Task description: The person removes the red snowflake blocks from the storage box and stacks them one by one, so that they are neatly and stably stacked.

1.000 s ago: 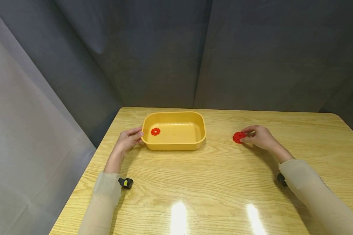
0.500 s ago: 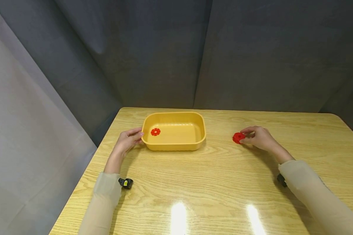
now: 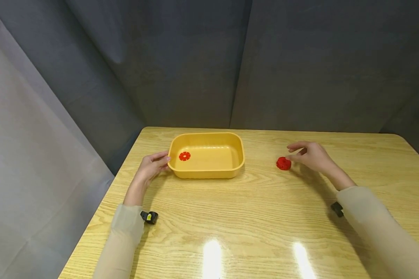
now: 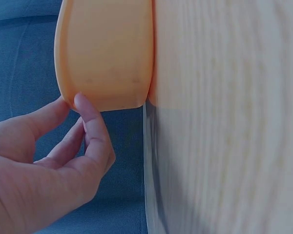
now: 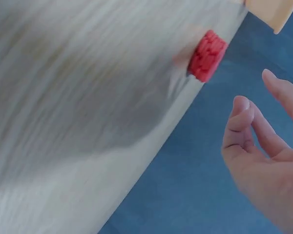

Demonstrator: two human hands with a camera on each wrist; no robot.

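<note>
Left hand [image 3: 153, 166]: left of frame centre, relaxed fingers touching the short left wall of the yellow tub [image 3: 206, 171], grasping nothing.
Right hand [image 3: 312, 157]: right of centre, fingers loose and released, just beside the red disc [image 3: 283, 163], apart from it.
Red disc: flat on the desk [image 3: 251, 217], right of the tub; round, no long axis.
Tub: long axis left-right across the frame; a red flower piece [image 3: 184, 156] lies flat inside, at its left end.

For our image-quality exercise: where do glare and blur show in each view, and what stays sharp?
Head view: two bright glare patches on the near table; yellow tray and red piece sharp. Left wrist view: wood grain soft, left hand clear against the tray wall. Right wrist view: table smeared by blur, red piece slightly soft, right hand open and clear of it.
</note>
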